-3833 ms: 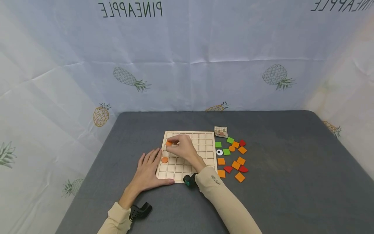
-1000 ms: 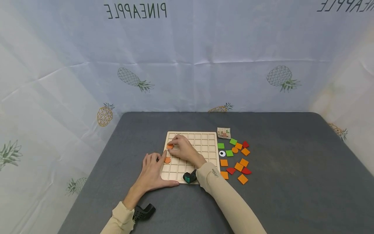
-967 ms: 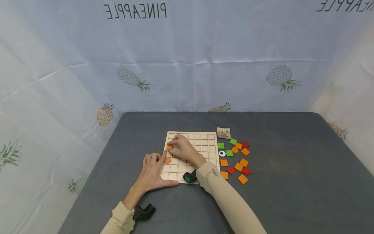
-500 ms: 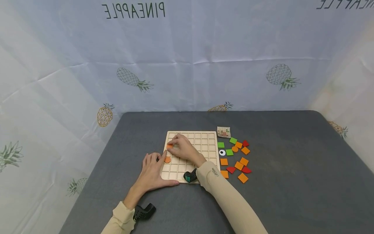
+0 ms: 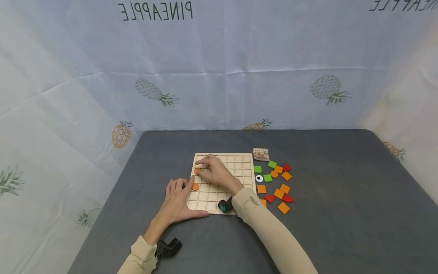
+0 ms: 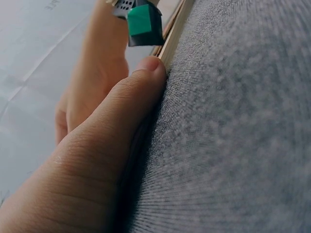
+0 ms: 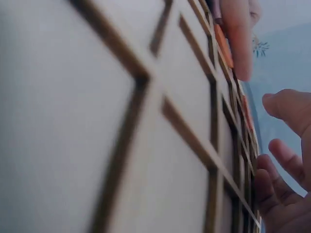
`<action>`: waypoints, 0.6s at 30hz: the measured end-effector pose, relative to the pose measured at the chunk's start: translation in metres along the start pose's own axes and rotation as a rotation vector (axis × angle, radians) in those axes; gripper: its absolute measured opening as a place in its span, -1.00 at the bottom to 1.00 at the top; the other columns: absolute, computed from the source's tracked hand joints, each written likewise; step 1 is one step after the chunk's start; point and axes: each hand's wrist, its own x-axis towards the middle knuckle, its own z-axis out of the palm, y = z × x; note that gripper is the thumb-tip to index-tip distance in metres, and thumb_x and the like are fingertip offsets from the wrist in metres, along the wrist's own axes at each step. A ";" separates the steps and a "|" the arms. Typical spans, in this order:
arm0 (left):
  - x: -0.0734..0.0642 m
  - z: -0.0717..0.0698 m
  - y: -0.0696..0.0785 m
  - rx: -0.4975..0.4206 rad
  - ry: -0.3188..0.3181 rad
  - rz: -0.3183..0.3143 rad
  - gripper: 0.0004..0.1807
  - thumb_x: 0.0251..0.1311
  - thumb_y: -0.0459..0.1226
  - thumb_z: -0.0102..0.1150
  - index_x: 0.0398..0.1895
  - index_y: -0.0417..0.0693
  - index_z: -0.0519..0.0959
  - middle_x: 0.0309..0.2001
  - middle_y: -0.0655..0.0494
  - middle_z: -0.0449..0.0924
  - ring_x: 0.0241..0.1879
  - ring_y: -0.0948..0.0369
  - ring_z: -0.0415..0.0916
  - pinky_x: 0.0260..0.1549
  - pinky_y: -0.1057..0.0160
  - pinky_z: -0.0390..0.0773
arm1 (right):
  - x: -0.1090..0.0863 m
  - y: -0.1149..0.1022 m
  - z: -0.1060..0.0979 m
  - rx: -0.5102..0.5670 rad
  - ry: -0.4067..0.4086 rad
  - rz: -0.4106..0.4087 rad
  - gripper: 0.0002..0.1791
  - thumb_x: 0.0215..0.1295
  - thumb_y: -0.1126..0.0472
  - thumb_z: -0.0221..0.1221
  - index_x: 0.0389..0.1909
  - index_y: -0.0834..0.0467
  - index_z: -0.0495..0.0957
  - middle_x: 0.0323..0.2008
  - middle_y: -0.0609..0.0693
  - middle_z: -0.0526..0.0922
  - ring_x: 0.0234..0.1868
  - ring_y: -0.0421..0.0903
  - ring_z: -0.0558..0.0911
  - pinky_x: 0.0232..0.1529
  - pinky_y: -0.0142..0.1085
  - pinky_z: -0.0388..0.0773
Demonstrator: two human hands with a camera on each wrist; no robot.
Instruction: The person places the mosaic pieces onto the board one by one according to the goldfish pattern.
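A pale wooden grid board (image 5: 236, 167) lies on the table. My left hand (image 5: 176, 201) is spread against its front left corner, thumb (image 6: 146, 73) along the front edge. The index fingertip reaches beside a round orange disc (image 5: 195, 187) set in the left column. Farther up that column sits a second orange piece (image 5: 197, 171), partly hidden by my right hand (image 5: 217, 171). The thumb and index finger of this hand are parted just over that piece. In the right wrist view, the piece (image 7: 247, 112) lies in its cell, apart from the thumb and fingertips.
To the right of the board lie loose green tiles (image 5: 267, 177), orange tiles (image 5: 283, 208), red tiles (image 5: 269, 198), an orange disc (image 5: 274, 174) and a white ring-like piece with a dark centre (image 5: 259, 178). A small pattern card (image 5: 261, 154) lies by the board's far right corner.
My right hand has brought an orange piece down into the left column, and its thumb and index finger have since come apart from it. My left hand's index finger has shifted onto the board's edge.
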 end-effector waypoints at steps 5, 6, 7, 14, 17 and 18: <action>-0.001 0.000 0.000 0.009 0.000 -0.003 0.43 -0.30 0.53 0.37 0.60 -0.11 0.17 0.10 -0.12 0.35 0.14 -0.09 0.22 0.36 -0.36 0.04 | -0.005 0.000 -0.015 0.024 0.031 0.003 -0.64 0.43 0.15 0.25 0.19 0.13 0.66 -0.05 0.13 0.65 -0.13 -0.03 0.68 -0.08 -0.25 0.62; -0.001 0.000 0.000 0.009 0.001 -0.004 0.43 -0.30 0.53 0.38 0.60 -0.11 0.17 0.10 -0.12 0.35 0.15 -0.09 0.22 0.37 -0.37 0.04 | -0.006 0.000 -0.018 0.035 0.038 0.004 -0.63 0.43 0.15 0.26 0.19 0.14 0.66 -0.10 0.13 0.66 -0.20 -0.05 0.67 -0.14 -0.29 0.61; -0.001 0.000 0.000 0.009 0.002 -0.004 0.43 -0.30 0.52 0.38 0.60 -0.11 0.18 0.10 -0.12 0.35 0.15 -0.10 0.22 0.37 -0.37 0.04 | -0.008 0.000 -0.021 0.050 0.047 0.002 -0.63 0.42 0.16 0.26 0.19 0.16 0.65 -0.17 0.12 0.67 -0.29 -0.07 0.65 -0.22 -0.32 0.58; -0.002 0.000 0.001 0.003 0.004 -0.004 0.43 -0.30 0.50 0.39 0.60 -0.13 0.17 0.11 -0.13 0.36 0.16 -0.10 0.23 0.39 -0.38 0.01 | -0.022 0.003 -0.045 0.112 0.088 0.010 -0.59 0.40 0.12 0.29 0.20 0.19 0.64 -0.64 -0.07 0.44 -0.64 -0.21 0.32 -0.45 -0.36 0.34; -0.001 -0.001 0.001 -0.001 -0.004 -0.008 0.43 -0.29 0.50 0.40 0.60 -0.12 0.16 0.12 -0.14 0.35 0.16 -0.10 0.23 0.39 -0.38 0.01 | -0.030 0.004 -0.055 0.119 0.088 0.022 -0.60 0.39 0.11 0.30 0.18 0.17 0.65 -0.73 -0.11 0.30 -0.69 -0.20 0.23 -0.45 -0.33 0.30; -0.001 -0.001 0.001 -0.003 -0.007 -0.009 0.43 -0.29 0.50 0.39 0.61 -0.12 0.15 0.12 -0.14 0.35 0.16 -0.10 0.23 0.40 -0.38 0.00 | -0.034 0.004 -0.059 0.117 0.090 0.026 -0.61 0.39 0.11 0.31 0.17 0.15 0.66 -0.74 -0.12 0.26 -0.70 -0.21 0.21 -0.46 -0.33 0.29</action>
